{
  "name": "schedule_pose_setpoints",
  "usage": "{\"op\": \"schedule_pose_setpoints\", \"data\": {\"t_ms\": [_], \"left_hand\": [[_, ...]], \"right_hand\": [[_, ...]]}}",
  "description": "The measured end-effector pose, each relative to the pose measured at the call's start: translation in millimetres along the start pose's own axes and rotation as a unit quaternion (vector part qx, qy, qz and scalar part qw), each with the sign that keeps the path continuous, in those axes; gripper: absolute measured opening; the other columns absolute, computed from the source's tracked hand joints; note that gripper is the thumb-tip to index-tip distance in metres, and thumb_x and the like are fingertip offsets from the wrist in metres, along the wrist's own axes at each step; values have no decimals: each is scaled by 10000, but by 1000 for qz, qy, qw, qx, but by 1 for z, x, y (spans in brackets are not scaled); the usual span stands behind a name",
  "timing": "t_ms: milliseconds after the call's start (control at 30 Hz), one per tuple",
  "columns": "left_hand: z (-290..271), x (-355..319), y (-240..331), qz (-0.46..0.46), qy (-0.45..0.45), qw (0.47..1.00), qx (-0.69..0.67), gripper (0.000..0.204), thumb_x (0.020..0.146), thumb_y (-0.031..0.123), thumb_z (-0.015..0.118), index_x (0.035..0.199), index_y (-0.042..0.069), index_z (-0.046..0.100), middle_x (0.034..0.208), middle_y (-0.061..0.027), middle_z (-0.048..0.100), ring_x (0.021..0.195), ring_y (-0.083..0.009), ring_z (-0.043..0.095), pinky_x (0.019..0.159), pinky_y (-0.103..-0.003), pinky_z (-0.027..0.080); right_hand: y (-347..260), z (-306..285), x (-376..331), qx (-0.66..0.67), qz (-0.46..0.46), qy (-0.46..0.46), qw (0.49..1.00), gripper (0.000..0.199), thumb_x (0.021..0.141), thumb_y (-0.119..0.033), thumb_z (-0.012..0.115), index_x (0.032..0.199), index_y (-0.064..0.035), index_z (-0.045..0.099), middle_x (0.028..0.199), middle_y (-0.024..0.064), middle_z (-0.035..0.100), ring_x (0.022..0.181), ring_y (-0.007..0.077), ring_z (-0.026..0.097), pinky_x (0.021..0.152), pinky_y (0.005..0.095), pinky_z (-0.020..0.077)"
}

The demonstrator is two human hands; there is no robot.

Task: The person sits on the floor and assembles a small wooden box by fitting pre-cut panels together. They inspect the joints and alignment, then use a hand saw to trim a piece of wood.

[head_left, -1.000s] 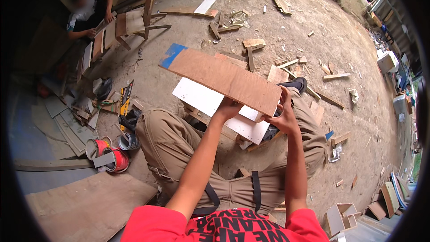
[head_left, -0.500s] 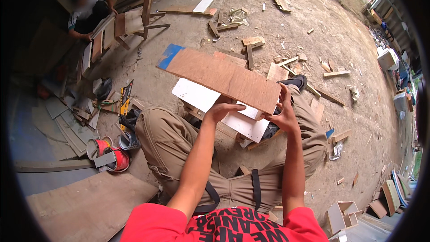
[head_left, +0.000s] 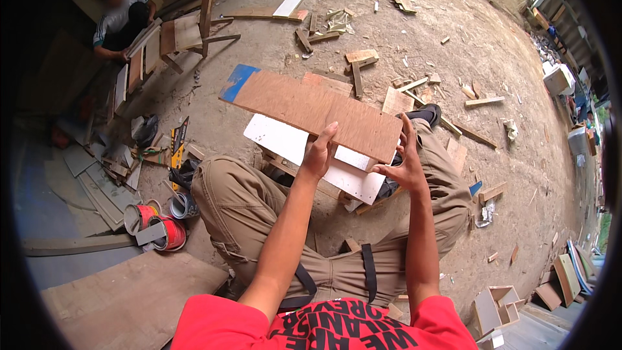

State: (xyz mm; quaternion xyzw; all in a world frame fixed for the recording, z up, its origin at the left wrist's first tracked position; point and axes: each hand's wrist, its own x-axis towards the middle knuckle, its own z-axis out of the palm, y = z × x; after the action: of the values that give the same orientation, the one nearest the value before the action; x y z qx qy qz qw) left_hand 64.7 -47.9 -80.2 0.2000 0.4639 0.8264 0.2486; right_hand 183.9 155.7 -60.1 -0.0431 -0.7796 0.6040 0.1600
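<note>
I sit on dirt ground with a long brown plywood board (head_left: 311, 107), blue-painted at its far left corner, raised over my knees. My left hand (head_left: 319, 153) grips its near edge from below, fingers pointing up behind it. At the board's right end, my right hand (head_left: 403, 163) holds it with fingers spread along the edge. A white panel (head_left: 280, 140) lies just under the brown board, across my legs and some wooden battens.
Another person (head_left: 120, 19) works on wooden pieces at the upper left, beside a wooden chair frame (head_left: 194, 29). Red paint tins (head_left: 162, 233) and a yellow-handled saw (head_left: 176, 142) lie left of my knee. Offcuts (head_left: 359, 61) litter the ground. A small wooden box (head_left: 495, 308) sits lower right.
The brown board has shifted slightly left and sits a little flatter. My right hand's fingers have spread more along its end. My left hand stays at the near edge.
</note>
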Motion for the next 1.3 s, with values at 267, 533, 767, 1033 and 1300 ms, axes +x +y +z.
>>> {"op": "schedule_pose_setpoints", "data": {"t_ms": [267,533,767,1033,1300], "left_hand": [[3,2,2,-31,19,999,-28,523,980,264,566,1391,-43,461,1355,-145,571,1298,-219,517,1137,-361,367],[6,-1,0,-19,65,997,-37,438,981,236,572,1324,-31,516,1315,-143,590,1238,-205,561,1081,-343,426],[-9,0,-17,-48,98,993,33,465,994,348,609,1282,-17,586,1304,-98,603,1185,-175,572,1044,-306,430],[0,-6,-4,19,25,988,151,700,854,307,821,1393,-4,502,1382,-118,552,1304,-209,486,1105,-355,385],[-8,2,-19,0,-56,918,392,723,835,198,825,1427,-7,465,1431,-161,531,1364,-282,464,1132,-406,363]], "right_hand": [[8,4,-4,-97,-8,35,995,1315,542,-298,1000,1590,-132,222,1571,106,311,1437,307,364,1084,506,407],[2,-4,-4,-82,-24,11,996,1205,530,-323,993,1546,-150,367,1551,101,332,1427,284,383,1069,491,444],[4,-5,-3,-53,-3,11,999,1177,531,-276,986,1538,-153,391,1564,118,318,1423,289,399,1075,490,453],[0,-6,-3,-29,6,4,1000,1163,537,-243,979,1538,-159,393,1569,109,317,1445,285,367,1090,495,440],[0,-9,-5,-43,25,6,999,1167,540,-211,972,1547,-175,383,1586,104,304,1461,285,345,1102,494,426]]}}
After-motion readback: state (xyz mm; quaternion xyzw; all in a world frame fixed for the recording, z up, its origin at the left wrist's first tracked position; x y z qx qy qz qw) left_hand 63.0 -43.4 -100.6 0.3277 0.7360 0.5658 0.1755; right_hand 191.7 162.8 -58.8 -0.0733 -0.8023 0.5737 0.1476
